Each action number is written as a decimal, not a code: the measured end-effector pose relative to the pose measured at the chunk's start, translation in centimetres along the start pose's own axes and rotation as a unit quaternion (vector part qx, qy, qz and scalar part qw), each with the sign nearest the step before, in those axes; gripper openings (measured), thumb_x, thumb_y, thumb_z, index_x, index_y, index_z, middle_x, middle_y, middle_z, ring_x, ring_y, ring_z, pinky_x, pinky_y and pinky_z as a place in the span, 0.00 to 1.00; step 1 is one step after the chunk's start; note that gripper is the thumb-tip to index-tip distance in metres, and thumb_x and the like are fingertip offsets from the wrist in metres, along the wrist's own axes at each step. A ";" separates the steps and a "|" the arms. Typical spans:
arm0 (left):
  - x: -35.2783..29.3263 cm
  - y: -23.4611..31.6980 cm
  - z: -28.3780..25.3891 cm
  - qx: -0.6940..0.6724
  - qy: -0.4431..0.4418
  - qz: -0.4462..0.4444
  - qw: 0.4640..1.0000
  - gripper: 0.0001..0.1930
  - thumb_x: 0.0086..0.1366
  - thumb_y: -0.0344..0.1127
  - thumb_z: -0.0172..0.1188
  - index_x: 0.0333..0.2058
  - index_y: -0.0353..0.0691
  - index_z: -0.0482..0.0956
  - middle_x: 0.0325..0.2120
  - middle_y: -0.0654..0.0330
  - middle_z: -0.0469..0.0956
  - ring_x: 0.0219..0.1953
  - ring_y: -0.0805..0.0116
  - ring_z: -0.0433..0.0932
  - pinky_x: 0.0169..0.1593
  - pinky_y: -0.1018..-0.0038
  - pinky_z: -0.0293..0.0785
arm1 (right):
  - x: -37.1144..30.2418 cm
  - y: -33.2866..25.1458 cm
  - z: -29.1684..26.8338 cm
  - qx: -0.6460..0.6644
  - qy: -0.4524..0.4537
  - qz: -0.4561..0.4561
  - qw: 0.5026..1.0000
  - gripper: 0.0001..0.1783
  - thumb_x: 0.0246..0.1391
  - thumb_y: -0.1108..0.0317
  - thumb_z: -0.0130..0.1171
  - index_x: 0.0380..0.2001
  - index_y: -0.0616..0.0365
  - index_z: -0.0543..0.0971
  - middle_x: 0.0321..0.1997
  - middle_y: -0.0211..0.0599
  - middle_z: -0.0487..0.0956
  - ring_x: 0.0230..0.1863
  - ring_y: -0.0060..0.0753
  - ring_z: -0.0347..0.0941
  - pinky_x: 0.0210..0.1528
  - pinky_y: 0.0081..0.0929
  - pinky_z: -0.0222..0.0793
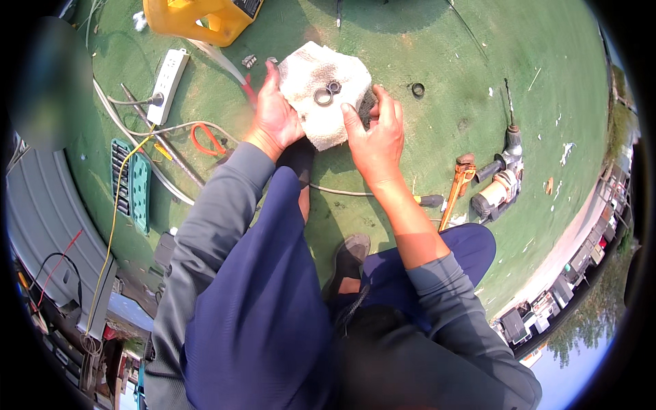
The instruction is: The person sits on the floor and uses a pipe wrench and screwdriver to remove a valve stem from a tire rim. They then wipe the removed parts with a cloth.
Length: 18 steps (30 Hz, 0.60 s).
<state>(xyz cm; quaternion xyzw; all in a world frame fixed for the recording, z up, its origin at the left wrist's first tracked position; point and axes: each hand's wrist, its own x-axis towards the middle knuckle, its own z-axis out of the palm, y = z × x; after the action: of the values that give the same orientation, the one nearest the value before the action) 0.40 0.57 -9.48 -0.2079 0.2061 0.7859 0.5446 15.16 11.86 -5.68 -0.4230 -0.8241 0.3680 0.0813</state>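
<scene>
A white terry cloth (324,128) is spread between my two hands, above the green floor. Two dark rings lie on it, a larger ring (323,104) and a smaller ring (334,87) touching its upper right. My left hand (277,113) holds the cloth's left side, thumb up along the edge and the other fingers hidden beneath. On the right side, my right hand (377,140) grips the cloth with the thumb on top and the fingers curled at the edge, where a dark stained patch shows. Another black ring (418,95) sits on the floor to the right.
At right lie a power drill (502,184) with a long bit and an orange pipe wrench (458,188). Leftward are a white power strip (169,82), cables, and an open green socket-bit case (140,188). A yellow machine housing (181,20) stands at the far edge.
</scene>
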 end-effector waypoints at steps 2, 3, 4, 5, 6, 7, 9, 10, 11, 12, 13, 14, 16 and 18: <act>-0.3 0.1 0.9 0.015 0.015 0.007 1.000 0.46 0.76 0.75 0.32 0.73 0.40 0.64 0.71 0.46 0.69 0.72 0.43 0.67 0.74 0.43 0.62 | -0.9 4.4 1.2 0.076 0.045 0.055 0.995 0.38 0.64 0.45 0.67 0.65 0.63 0.73 0.47 0.38 0.76 0.41 0.36 0.76 0.43 0.38 0.75; -0.3 0.3 1.3 0.022 0.021 0.013 0.999 0.46 0.76 0.75 0.32 0.73 0.40 0.64 0.71 0.46 0.68 0.73 0.43 0.67 0.74 0.42 0.61 | -0.7 4.3 1.0 0.220 -0.030 0.188 0.957 0.38 0.65 0.43 0.64 0.65 0.62 0.73 0.48 0.37 0.77 0.41 0.36 0.76 0.44 0.39 0.75; -0.2 0.4 0.7 -0.014 -0.025 0.003 1.000 0.45 0.76 0.74 0.34 0.73 0.40 0.64 0.71 0.47 0.68 0.73 0.43 0.67 0.75 0.42 0.60 | -0.5 4.1 0.8 0.352 -0.104 0.313 0.876 0.38 0.66 0.41 0.62 0.66 0.60 0.73 0.49 0.36 0.78 0.42 0.36 0.76 0.45 0.40 0.74; -0.3 0.6 0.4 -0.049 -0.069 -0.009 0.996 0.44 0.76 0.73 0.35 0.73 0.40 0.65 0.71 0.47 0.68 0.73 0.43 0.66 0.75 0.42 0.59 | -0.2 4.7 0.8 0.505 -0.182 0.362 0.762 0.36 0.68 0.39 0.57 0.66 0.57 0.73 0.51 0.35 0.80 0.44 0.37 0.77 0.47 0.43 0.75; -0.3 0.5 0.3 -0.054 -0.074 -0.011 0.996 0.44 0.77 0.73 0.35 0.73 0.40 0.65 0.71 0.47 0.68 0.73 0.42 0.66 0.75 0.42 0.59 | 0.2 5.2 0.8 0.604 -0.249 0.429 0.623 0.35 0.71 0.37 0.53 0.66 0.54 0.74 0.53 0.34 0.82 0.47 0.38 0.79 0.49 0.45 0.76; -0.1 0.3 0.1 -0.058 -0.080 -0.014 0.995 0.44 0.77 0.73 0.35 0.73 0.40 0.65 0.71 0.47 0.68 0.73 0.42 0.66 0.75 0.42 0.59 | 0.5 5.7 1.0 0.620 -0.215 0.415 0.630 0.33 0.71 0.39 0.53 0.65 0.54 0.74 0.54 0.35 0.83 0.50 0.38 0.79 0.50 0.46 0.76; -0.8 0.1 2.3 -0.003 -0.002 0.004 1.000 0.45 0.77 0.74 0.31 0.73 0.40 0.64 0.71 0.47 0.68 0.73 0.42 0.66 0.74 0.42 0.61 | 1.3 3.4 1.0 0.650 -0.151 0.389 0.635 0.29 0.73 0.44 0.53 0.64 0.54 0.75 0.57 0.36 0.83 0.56 0.38 0.80 0.52 0.47 0.78; -0.9 0.3 2.3 -0.001 0.006 0.009 1.000 0.45 0.77 0.74 0.31 0.73 0.40 0.64 0.71 0.47 0.68 0.72 0.42 0.67 0.74 0.42 0.61 | 1.7 3.2 0.9 0.647 -0.131 0.364 0.658 0.23 0.73 0.52 0.57 0.62 0.54 0.76 0.56 0.37 0.84 0.57 0.36 0.81 0.52 0.45 0.80; -1.0 0.5 2.4 0.000 0.011 0.012 1.000 0.45 0.77 0.73 0.30 0.73 0.40 0.64 0.71 0.47 0.69 0.72 0.42 0.67 0.74 0.42 0.61 | 1.9 3.5 1.0 0.632 -0.120 0.351 0.680 0.22 0.72 0.55 0.58 0.62 0.54 0.76 0.55 0.36 0.85 0.55 0.35 0.82 0.50 0.42 0.81; -1.0 0.7 2.4 0.001 0.015 0.016 1.000 0.45 0.78 0.73 0.30 0.73 0.40 0.64 0.71 0.47 0.69 0.72 0.42 0.67 0.74 0.41 0.61 | 2.0 3.8 1.3 0.617 -0.108 0.338 0.702 0.21 0.72 0.57 0.60 0.61 0.54 0.77 0.54 0.36 0.85 0.53 0.35 0.83 0.49 0.40 0.81; -1.0 0.8 1.5 -0.036 -0.030 0.005 0.999 0.45 0.78 0.73 0.30 0.73 0.40 0.64 0.71 0.47 0.69 0.72 0.42 0.67 0.74 0.41 0.61 | 2.0 4.1 1.4 0.601 -0.097 0.325 0.723 0.20 0.71 0.59 0.61 0.60 0.55 0.77 0.53 0.35 0.85 0.51 0.34 0.84 0.47 0.38 0.82; -1.0 1.1 -0.4 -0.074 -0.075 -0.001 0.994 0.44 0.78 0.73 0.29 0.73 0.40 0.64 0.71 0.47 0.69 0.72 0.42 0.67 0.74 0.41 0.61 | 2.0 3.0 1.1 0.603 -0.092 0.329 0.721 0.19 0.68 0.62 0.65 0.58 0.55 0.78 0.49 0.31 0.86 0.41 0.31 0.84 0.39 0.32 0.80; -1.1 1.3 -1.1 -0.104 -0.122 0.000 0.987 0.44 0.78 0.72 0.31 0.73 0.40 0.64 0.71 0.47 0.69 0.72 0.42 0.66 0.75 0.41 0.59 | 2.0 3.3 0.8 0.557 -0.092 0.322 0.760 0.17 0.67 0.61 0.67 0.54 0.56 0.79 0.45 0.30 0.84 0.38 0.29 0.81 0.36 0.31 0.78; -1.4 1.3 -1.3 -0.115 -0.145 0.012 0.983 0.43 0.78 0.71 0.33 0.73 0.41 0.64 0.71 0.48 0.69 0.73 0.42 0.66 0.76 0.41 0.57 | 1.9 3.4 0.8 0.487 -0.088 0.327 0.805 0.17 0.66 0.59 0.69 0.51 0.56 0.78 0.41 0.29 0.83 0.35 0.25 0.78 0.33 0.28 0.75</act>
<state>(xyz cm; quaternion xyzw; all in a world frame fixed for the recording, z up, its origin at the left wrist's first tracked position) -0.23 -1.64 -9.61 -0.1504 0.0361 0.8325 0.5321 15.76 14.18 -8.88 -0.5387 -0.3531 0.7609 0.0786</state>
